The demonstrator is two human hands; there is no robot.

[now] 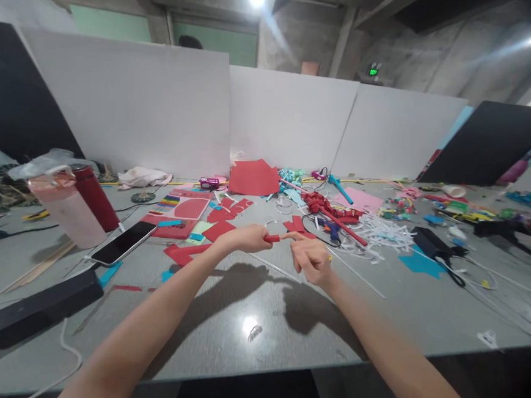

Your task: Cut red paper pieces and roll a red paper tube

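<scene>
My left hand (254, 238) is closed around a small red paper roll (271, 239), whose end sticks out to the right between the fingers. My right hand (310, 256) is held just beside it, index finger stretched toward the roll's tip, touching or nearly so. Its other fingers are curled, and no object shows in them. Both hands are above the grey table. Beyond and left of them lie cut red paper pieces (219, 231). A thin clear rod (272, 266) lies beneath the hands.
Left are a phone (124, 243), a pink bottle (67, 205), a dark red bottle (94, 198) and a black power strip (45, 307). Right are white paper shreds (389, 236), a red stick (343, 226) and a black adapter (432, 244). White panels (290, 115) stand behind.
</scene>
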